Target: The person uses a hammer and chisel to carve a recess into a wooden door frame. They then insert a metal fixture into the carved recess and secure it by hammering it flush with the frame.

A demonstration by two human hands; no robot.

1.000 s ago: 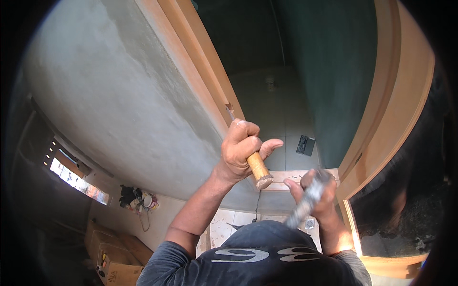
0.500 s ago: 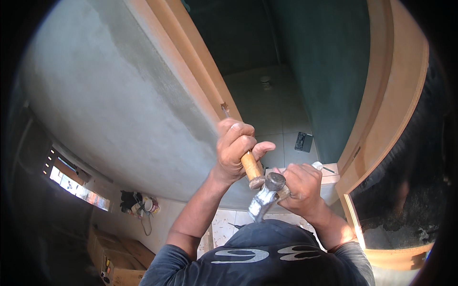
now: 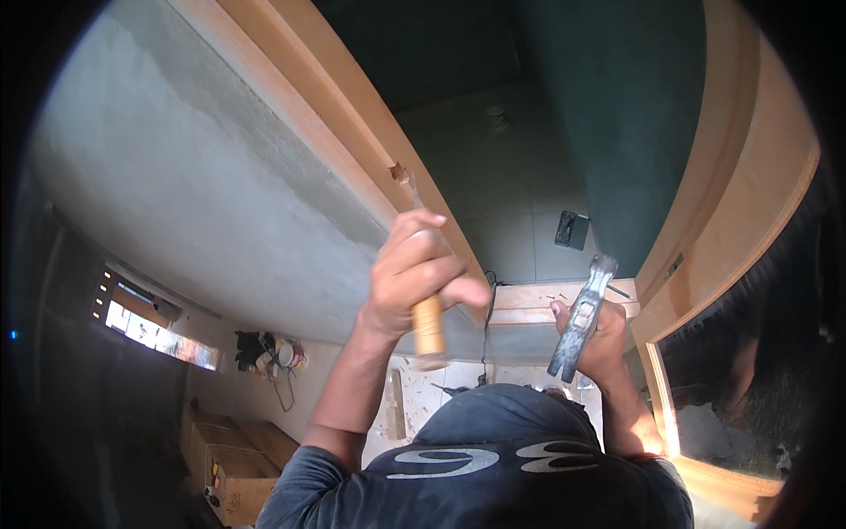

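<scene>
Head view, fisheye, straight edges bowed toward the rim. Left hand (image 3: 414, 278) sits just left of frame centre, fingers wrapped tight in a fist around a chisel (image 3: 426, 304) with a pale wooden handle. Handle butt sticks out below the fist, slightly blurred; the thin blade runs up out of the top of the fist toward a small chipped notch (image 3: 398, 172) cut in the wooden door frame (image 3: 335, 106). Blade tip is at or just below the notch (contact too small to tell).

Right hand (image 3: 599, 331) is right of centre, a little lower than the left, closed around the handle of a metal claw hammer (image 3: 582, 317). Hammer is tilted, claw end pointing up near the middle right, the other end down by the palm. Hammer and chisel are apart, with a clear gap between hammer and chisel butt.

Frame member runs as a diagonal from top centre-left down to mid-frame, grey plastered wall (image 3: 176, 194) on its left side. Opposite wooden jamb (image 3: 749, 194) curves down the right edge. Between them, a dark green wall and tiled floor in the upper middle, with a small dark rectangular object (image 3: 571, 228) lying on the floor.

Lower left: cardboard boxes (image 3: 229, 458) and a small pile of gear against the wall. Bottom centre: the person's dark shirt (image 3: 493, 476).
</scene>
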